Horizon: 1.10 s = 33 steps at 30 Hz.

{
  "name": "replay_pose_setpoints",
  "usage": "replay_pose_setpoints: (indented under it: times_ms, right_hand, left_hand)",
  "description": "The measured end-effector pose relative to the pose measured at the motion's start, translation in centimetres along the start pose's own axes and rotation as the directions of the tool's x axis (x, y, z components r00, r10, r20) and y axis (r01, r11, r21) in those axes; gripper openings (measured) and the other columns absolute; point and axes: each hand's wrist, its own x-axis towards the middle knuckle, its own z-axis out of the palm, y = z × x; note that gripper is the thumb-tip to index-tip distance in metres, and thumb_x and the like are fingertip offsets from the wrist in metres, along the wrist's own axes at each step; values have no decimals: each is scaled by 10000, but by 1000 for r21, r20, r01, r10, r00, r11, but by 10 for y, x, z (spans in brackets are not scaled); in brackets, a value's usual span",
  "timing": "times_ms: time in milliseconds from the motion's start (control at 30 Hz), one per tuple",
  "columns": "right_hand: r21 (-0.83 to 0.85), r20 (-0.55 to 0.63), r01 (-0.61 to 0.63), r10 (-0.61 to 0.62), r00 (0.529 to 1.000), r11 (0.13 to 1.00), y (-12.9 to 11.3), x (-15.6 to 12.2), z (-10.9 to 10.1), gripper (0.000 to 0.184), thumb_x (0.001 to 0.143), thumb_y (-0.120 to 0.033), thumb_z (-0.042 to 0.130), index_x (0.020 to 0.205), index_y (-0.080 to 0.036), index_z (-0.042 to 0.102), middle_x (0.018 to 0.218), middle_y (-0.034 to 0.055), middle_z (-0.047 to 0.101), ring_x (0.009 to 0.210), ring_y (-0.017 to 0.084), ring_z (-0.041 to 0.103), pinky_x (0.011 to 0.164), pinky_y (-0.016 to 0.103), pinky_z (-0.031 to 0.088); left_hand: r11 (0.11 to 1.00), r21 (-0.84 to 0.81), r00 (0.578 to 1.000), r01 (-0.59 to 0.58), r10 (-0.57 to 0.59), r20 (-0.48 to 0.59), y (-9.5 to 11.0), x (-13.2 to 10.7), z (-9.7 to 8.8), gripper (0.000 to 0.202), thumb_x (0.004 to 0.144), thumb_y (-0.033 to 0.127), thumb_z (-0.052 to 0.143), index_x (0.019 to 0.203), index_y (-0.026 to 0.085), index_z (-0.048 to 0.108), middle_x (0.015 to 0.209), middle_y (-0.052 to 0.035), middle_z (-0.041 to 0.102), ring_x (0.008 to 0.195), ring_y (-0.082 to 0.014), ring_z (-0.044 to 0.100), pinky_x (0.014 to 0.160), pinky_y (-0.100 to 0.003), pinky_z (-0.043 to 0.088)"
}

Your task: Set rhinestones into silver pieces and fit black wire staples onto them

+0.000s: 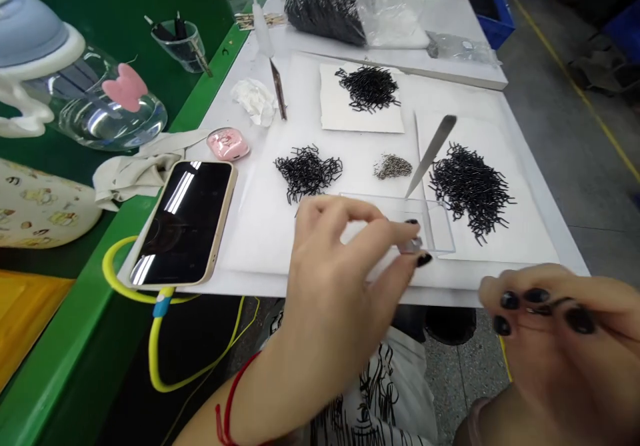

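Note:
My left hand [340, 253], with a red string on its wrist, is over the front of the white work surface. Its thumb and forefinger pinch a small shiny grey piece [411, 246]. Off the front right corner, my right hand [560, 339] is closed, its fingertips gripping a small dark bent piece [543, 309] that is partly hidden and blurred. Beneath my left fingers lies a shallow clear plastic tray [443, 226]. A flat pointed metal tool [433, 156] slants up from its back edge. Piles of black bent pieces [307, 171] [470, 186] and a small heap of tiny metal parts [393, 167] lie around it.
Another black pile [370, 88] rests on white card at the back, before a bulging black bag [327, 6]. At left are a phone [185, 223], a pink case [228, 144], tweezers [279, 91], crumpled tissue [254, 101] and a water bottle [95, 99]. A yellow cable [155, 353] hangs down.

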Motion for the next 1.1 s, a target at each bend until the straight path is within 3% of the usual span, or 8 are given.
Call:
replay_pose_setpoints:
  times_ms: [167, 333, 433, 500, 600, 667, 933, 1100]
  right_hand:
    - [30, 5, -90, 90, 996, 995, -6, -2, 26, 48, 836, -245, 731, 791, -234, 743, 707, 35, 631, 581, 136, 562, 436, 222, 438]
    - [-3, 212, -111, 109, 971, 994, 11, 2, 17, 68, 901, -284, 693, 906, -266, 758, 691, 31, 660, 500, 124, 556, 413, 205, 472]
    - [30, 200, -169, 159, 967, 985, 9, -5, 25, 70, 907, -295, 688, 888, -257, 743, 703, 22, 644, 509, 106, 529, 405, 186, 421]
    - [68, 162, -207, 194, 968, 976, 5, -11, 33, 109, 898, -319, 692, 827, -243, 727, 721, 23, 627, 574, 115, 535, 425, 195, 386]
    - [120, 190, -205, 180, 965, 971, -1, -18, 43, 169, 892, -350, 687, 754, -253, 702, 694, 12, 594, 658, 141, 537, 493, 232, 378]
    - [106, 230, -190, 162, 960, 976, -1, -20, 47, 151, 895, -351, 681, 769, -272, 704, 702, 2, 603, 667, 144, 532, 512, 251, 366]
    - [-127, 287, -147, 178, 941, 981, 3, -24, 45, 268, 954, -370, 577, 733, -228, 633, 627, -9, 533, 556, 124, 480, 454, 272, 301]
    - [-176, 310, -64, 117, 944, 982, 4, -23, 46, 235, 974, -320, 541, 770, -235, 618, 671, -20, 564, 589, 120, 509, 470, 255, 318]
  left_hand:
    - [986, 123, 992, 116, -108, -68, -22, 5, 18, 163, 829, 149, 751, 926, 275, 788, 1212, -95, 581, 1183, -337, 429, 1016, -512, 405]
    - [975, 107, 980, 193, -196, 21, -32, -3, 10, 229, 876, 243, 714, 1088, 326, 744, 1299, -60, 538, 1259, -313, 412, 1043, -471, 412]
    - [992, 72, 990, 107, -99, -104, -23, -11, 1, 307, 860, 177, 705, 1155, 261, 703, 1289, -87, 523, 1230, -288, 455, 1049, -439, 394]
    - [993, -101, 986, 58, -73, -152, -13, -20, -5, 281, 852, 85, 663, 1097, 219, 688, 1163, -73, 558, 1121, -226, 533, 964, -350, 448]
    - [843, -499, 978, 200, -142, 150, 1, -34, -11, 244, 863, 24, 594, 1018, 199, 666, 907, -21, 626, 848, -136, 608, 730, -227, 498]
    - [735, -601, 941, 315, -159, 299, 6, -40, -12, 221, 860, 22, 584, 972, 189, 677, 837, -16, 658, 767, -128, 623, 691, -221, 502]
    - [681, -524, 844, 511, -280, 458, 0, -43, -11, 172, 850, 78, 567, 842, 190, 696, 777, -6, 676, 742, -135, 607, 709, -251, 461]
    - [659, -517, 824, 546, -314, 471, -2, -44, -10, 109, 844, 121, 590, 793, 185, 661, 724, 4, 623, 682, -127, 547, 672, -254, 439]
